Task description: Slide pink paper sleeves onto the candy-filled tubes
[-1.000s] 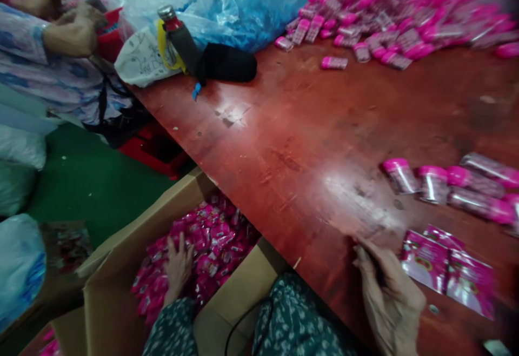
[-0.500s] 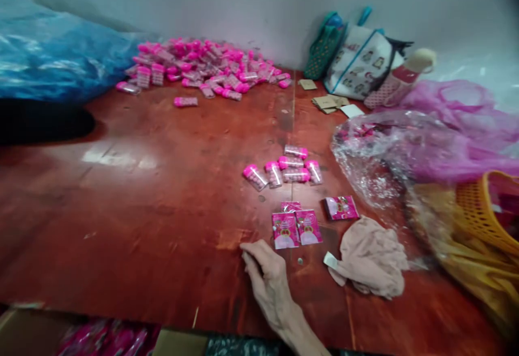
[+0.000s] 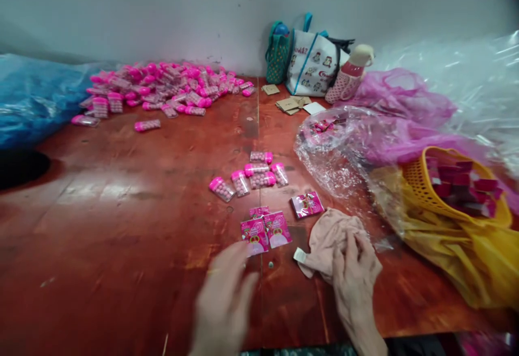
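Resting right hand (image 3: 354,275) on beige cloth (image 3: 328,237), fingers spread.
Left hand (image 3: 225,302) blurred, open, just short of pink sachets (image 3: 265,230).

No lettering is legible (all too blurred)

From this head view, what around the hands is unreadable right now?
- Left hand: motion-blurred, so whether it holds anything cannot be told.
- Cloth: its near part is covered by the right hand.
- Sachets: print too small and soft to read.
- Basket: contents blurred; clear plastic veils what lies under it.
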A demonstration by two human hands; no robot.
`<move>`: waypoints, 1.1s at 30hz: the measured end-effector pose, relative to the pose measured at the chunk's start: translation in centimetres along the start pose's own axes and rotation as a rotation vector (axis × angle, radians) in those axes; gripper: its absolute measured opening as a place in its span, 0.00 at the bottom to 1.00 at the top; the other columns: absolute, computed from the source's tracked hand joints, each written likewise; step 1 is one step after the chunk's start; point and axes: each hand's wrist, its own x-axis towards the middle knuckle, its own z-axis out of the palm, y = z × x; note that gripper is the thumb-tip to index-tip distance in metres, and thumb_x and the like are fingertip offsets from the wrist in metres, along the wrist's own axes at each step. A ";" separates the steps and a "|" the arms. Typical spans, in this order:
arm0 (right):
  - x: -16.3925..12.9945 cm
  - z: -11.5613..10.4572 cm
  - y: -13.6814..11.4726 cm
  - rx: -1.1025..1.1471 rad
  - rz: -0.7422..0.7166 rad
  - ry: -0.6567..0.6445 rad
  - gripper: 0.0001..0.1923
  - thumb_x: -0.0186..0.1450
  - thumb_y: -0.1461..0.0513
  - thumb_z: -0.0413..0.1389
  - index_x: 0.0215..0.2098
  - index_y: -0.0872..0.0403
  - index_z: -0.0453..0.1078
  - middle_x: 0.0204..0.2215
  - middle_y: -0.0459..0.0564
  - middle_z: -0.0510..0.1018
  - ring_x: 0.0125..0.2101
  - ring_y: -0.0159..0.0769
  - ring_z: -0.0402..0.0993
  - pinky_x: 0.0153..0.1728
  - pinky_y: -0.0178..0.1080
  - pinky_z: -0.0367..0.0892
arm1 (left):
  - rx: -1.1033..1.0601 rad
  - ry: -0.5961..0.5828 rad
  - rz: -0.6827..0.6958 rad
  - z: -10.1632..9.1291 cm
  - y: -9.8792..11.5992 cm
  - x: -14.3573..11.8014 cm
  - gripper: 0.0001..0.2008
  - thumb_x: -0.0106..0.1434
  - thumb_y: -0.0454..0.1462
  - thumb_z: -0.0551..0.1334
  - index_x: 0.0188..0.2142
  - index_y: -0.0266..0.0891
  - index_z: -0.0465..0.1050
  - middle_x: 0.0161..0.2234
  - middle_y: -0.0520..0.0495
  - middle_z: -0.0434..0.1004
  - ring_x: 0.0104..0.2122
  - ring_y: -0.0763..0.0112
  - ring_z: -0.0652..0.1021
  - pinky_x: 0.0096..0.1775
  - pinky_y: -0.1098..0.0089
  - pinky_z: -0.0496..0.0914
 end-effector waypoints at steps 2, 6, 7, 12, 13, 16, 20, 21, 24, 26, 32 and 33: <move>-0.3 0.8 -0.2 0.007 0.012 0.008 0.26 0.67 0.55 0.38 0.58 0.62 0.55 0.52 0.68 0.59 0.54 0.56 0.54 0.47 0.58 0.56 | 0.411 -0.344 0.363 5.4 0.0 -0.9 0.21 0.56 0.32 0.61 0.50 0.38 0.70 0.52 0.36 0.69 0.54 0.48 0.65 0.55 0.50 0.58; -0.3 0.6 -0.5 0.096 0.028 0.009 0.24 0.67 0.57 0.40 0.58 0.59 0.54 0.52 0.66 0.60 0.53 0.53 0.55 0.47 0.56 0.56 | 0.666 -0.529 0.560 13.5 -0.8 -1.0 0.19 0.61 0.26 0.48 0.48 0.29 0.70 0.39 0.29 0.76 0.41 0.50 0.75 0.44 0.50 0.67; -0.2 0.4 -0.4 0.117 0.043 0.011 0.23 0.67 0.57 0.40 0.57 0.59 0.55 0.51 0.65 0.61 0.52 0.52 0.56 0.47 0.55 0.57 | 0.682 -0.532 0.574 14.0 -0.9 -0.8 0.19 0.62 0.27 0.47 0.49 0.31 0.69 0.40 0.31 0.76 0.40 0.52 0.75 0.43 0.51 0.68; 0.1 0.1 0.3 0.176 0.093 0.007 0.22 0.68 0.56 0.38 0.55 0.57 0.59 0.50 0.62 0.63 0.51 0.50 0.58 0.48 0.54 0.55 | 0.790 -0.514 0.617 11.5 -1.9 -0.1 0.12 0.62 0.29 0.51 0.38 0.39 0.73 0.34 0.42 0.77 0.33 0.61 0.74 0.35 0.63 0.69; 0.0 0.1 0.5 0.183 0.083 -0.002 0.22 0.68 0.56 0.38 0.55 0.57 0.59 0.50 0.61 0.63 0.51 0.50 0.58 0.49 0.54 0.54 | 0.812 -0.507 0.623 11.1 -2.1 -0.2 0.12 0.61 0.28 0.52 0.36 0.38 0.73 0.33 0.43 0.76 0.32 0.61 0.74 0.35 0.63 0.69; 0.1 0.1 0.9 0.182 0.044 -0.025 0.22 0.67 0.55 0.41 0.56 0.55 0.58 0.51 0.59 0.63 0.51 0.48 0.58 0.49 0.52 0.55 | 0.869 -0.449 0.604 11.4 -3.0 -0.2 0.10 0.58 0.26 0.54 0.30 0.35 0.72 0.29 0.43 0.77 0.30 0.60 0.75 0.33 0.63 0.68; 0.4 0.4 0.9 0.123 0.041 -0.006 0.22 0.67 0.55 0.39 0.53 0.58 0.60 0.48 0.61 0.65 0.48 0.48 0.60 0.47 0.51 0.57 | 0.915 -0.366 0.553 12.9 -3.3 0.2 0.04 0.56 0.29 0.59 0.26 0.35 0.72 0.21 0.44 0.76 0.21 0.60 0.75 0.24 0.65 0.65; 0.6 0.4 0.8 0.108 0.042 0.001 0.23 0.67 0.54 0.38 0.53 0.59 0.61 0.48 0.62 0.65 0.48 0.49 0.60 0.46 0.52 0.57 | 0.918 -0.352 0.548 13.0 -3.1 0.3 0.04 0.56 0.31 0.60 0.26 0.35 0.72 0.19 0.45 0.76 0.19 0.60 0.74 0.23 0.65 0.64; 1.1 -0.6 0.1 0.083 0.031 -0.003 0.23 0.67 0.54 0.40 0.51 0.60 0.63 0.46 0.63 0.67 0.46 0.50 0.61 0.45 0.53 0.58 | 0.911 -0.303 0.545 12.2 -2.2 0.3 0.06 0.54 0.35 0.64 0.23 0.37 0.71 0.17 0.46 0.75 0.18 0.61 0.74 0.23 0.66 0.63; 1.6 -1.9 -1.0 0.082 0.012 0.007 0.20 0.67 0.56 0.42 0.49 0.60 0.65 0.44 0.62 0.69 0.45 0.49 0.61 0.45 0.53 0.58 | 0.893 -0.266 0.556 10.7 -1.8 0.0 0.09 0.53 0.38 0.66 0.20 0.38 0.70 0.17 0.47 0.75 0.20 0.61 0.75 0.24 0.67 0.64; 2.2 -2.2 -7.4 0.318 -0.159 -0.041 0.11 0.65 0.62 0.50 0.44 0.55 0.70 0.38 0.55 0.72 0.43 0.45 0.61 0.44 0.46 0.62 | 0.782 -0.069 0.645 3.9 -2.1 -0.5 0.06 0.61 0.35 0.58 0.34 0.35 0.73 0.26 0.45 0.77 0.27 0.66 0.76 0.32 0.68 0.67; 2.1 -1.4 -8.4 0.353 -0.172 -0.133 0.11 0.65 0.62 0.51 0.44 0.54 0.70 0.37 0.54 0.72 0.41 0.44 0.61 0.42 0.45 0.63 | 0.779 -0.016 0.656 3.0 -2.3 -0.3 0.07 0.61 0.33 0.57 0.37 0.34 0.72 0.29 0.43 0.78 0.29 0.65 0.76 0.35 0.67 0.67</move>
